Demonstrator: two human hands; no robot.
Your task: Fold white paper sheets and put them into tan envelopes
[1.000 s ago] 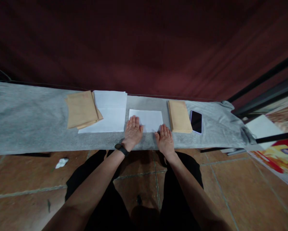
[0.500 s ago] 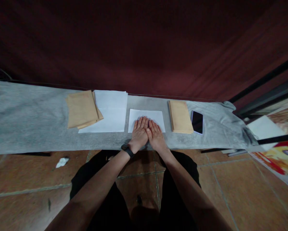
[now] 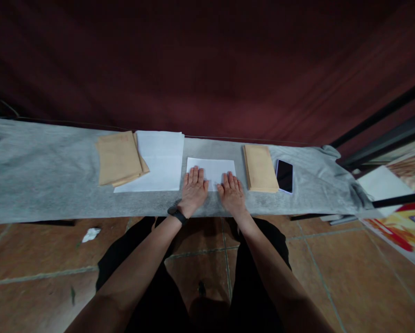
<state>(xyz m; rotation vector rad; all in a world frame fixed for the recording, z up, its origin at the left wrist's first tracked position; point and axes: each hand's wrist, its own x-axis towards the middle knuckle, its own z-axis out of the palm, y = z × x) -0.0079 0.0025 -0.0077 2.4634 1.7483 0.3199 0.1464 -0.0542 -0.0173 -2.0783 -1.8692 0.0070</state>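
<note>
A small white sheet of paper (image 3: pixel 212 167), apparently folded, lies flat in front of me on a grey cloth. My left hand (image 3: pixel 194 189) rests palm down on its left part, fingers stretched out. On the right part lies my right hand (image 3: pixel 232 192), also flat with the fingers apart. A strip of the paper shows between the two hands; its lower corners are covered by them. Neither hand holds anything.
Left of the paper are a stack of larger white sheets (image 3: pixel 162 157) and, partly over it, brown envelopes (image 3: pixel 119 159). To the right lie more brown envelopes (image 3: pixel 262 169) and a phone (image 3: pixel 284 176). The grey cloth (image 3: pixel 54 171) covers a narrow table against a dark red surface.
My hands have slid apart across the paper, the left one to the left and the right one to the right. Before, they lay side by side, touching. The paper stays in place.
</note>
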